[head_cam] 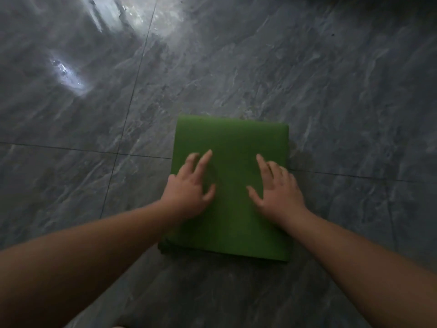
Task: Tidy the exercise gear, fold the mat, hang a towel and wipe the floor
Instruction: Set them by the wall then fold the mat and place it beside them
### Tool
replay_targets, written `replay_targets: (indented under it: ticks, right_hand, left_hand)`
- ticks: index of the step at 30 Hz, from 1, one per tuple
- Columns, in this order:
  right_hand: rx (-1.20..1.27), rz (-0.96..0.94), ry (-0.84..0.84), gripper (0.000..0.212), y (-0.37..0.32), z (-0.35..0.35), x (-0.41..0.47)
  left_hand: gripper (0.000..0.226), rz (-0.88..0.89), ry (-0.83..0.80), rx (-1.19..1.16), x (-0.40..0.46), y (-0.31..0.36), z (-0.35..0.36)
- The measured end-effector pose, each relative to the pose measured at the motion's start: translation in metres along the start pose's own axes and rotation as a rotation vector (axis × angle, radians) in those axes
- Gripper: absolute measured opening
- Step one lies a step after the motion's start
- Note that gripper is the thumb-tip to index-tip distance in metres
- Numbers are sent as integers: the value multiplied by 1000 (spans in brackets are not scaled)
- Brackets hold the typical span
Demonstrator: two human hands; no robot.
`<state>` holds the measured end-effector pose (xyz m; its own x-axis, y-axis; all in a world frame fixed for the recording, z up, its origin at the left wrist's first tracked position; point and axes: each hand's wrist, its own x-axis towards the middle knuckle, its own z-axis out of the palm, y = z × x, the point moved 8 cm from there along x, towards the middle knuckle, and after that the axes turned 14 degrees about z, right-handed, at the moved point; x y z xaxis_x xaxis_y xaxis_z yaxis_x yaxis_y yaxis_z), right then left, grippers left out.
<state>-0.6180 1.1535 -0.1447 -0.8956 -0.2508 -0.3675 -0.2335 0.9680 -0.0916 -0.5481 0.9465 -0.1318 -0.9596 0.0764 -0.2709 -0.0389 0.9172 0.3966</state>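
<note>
Grey tiled floor (307, 79) bears the folded green mat (233, 143), left hand (189, 185) and right hand (279, 190) pressing flat, apart.

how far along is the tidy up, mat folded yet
Done: the green mat already lies folded into a compact stack on the grey tile floor. In hand: the left hand and right hand rest spread on top, apparently pressing it flat. Left: no towel, cloth or other gear shows in this view, so hanging the towel and wiping the floor can't be judged and look still to come.
</note>
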Motion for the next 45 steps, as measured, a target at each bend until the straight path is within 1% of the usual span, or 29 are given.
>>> replay_targets:
  ticks: [2, 3, 5, 7, 10, 12, 14, 15, 16, 18, 23, 27, 30, 33, 36, 38, 39, 41, 43, 45]
  right_hand:
    - [112, 79, 18, 87, 1, -25, 27]
    - [130, 111, -6, 88, 0, -33, 40]
    - [78, 148, -92, 89, -2, -37, 59]
    - [16, 152, -141, 90, -6, -38, 71]
    - [-45, 193, -159, 88, -5, -41, 85]
    - [-161, 185, -115, 84, -5, -45, 92]
    - [-285, 143, -40, 84, -10, -46, 96]
    - [-297, 131, -35, 85, -12, -41, 95]
    - [-271, 131, -52, 85, -12, -33, 94]
    - [-195, 139, -81, 86, -9, -13, 87]
    - [-99, 99, 40, 86, -1, 8, 78]
    - [-92, 93, 17, 86, 1, 9, 82]
    - [-88, 102, -28, 86, 1, 8, 85]
    - [-119, 113, -83, 86, 1, 7, 86]
    - [-70, 127, 3, 79, 2, 3, 72]
    - [19, 152, 64, 74, 5, 6, 47]
    - [68, 169, 70, 73, 8, 9, 33]
    - [190, 228, 42, 76, 17, 19, 6]
    - [332, 320, -37, 80, 27, 27, -15]
    - [437, 427, -114, 81, 35, 35, -25]
  left_hand:
    - [98, -51, 28, -65, 25, -15, -19]
    - [102, -54, -4, -51, 37, -21, -24]
    - [105, -56, -94, 34, 56, -29, -24]
    - [105, -67, -130, 131, 74, -36, -29]
    - [102, -63, -204, 279, 95, -41, -39]
    - [102, -16, -219, 385, 101, -39, -42]
    - [107, 22, -215, 332, 102, -38, -34]
    - [111, 29, -224, 270, 101, -39, -27]
    - [113, 29, -233, 224, 100, -40, -19]
    - [113, 23, -221, 215, 97, -41, -7]
    - [112, 3, -113, 280, 93, -41, 9]
    - [113, 3, -117, 272, 97, -43, 8]
    - [112, 5, -147, 223, 100, -44, 3]
    - [99, 28, -155, 203, 95, -46, 0]
    - [80, 16, -100, 121, 68, -50, 8]
    - [76, -9, -61, 43, 40, -50, 16]
    - [76, -40, -40, -15, 26, -50, 21]
    - [80, -165, 25, -195, 1, -56, 28]
    - [85, -290, 111, -358, -17, -62, 31]
    - [89, -353, 182, -425, -24, -62, 30]
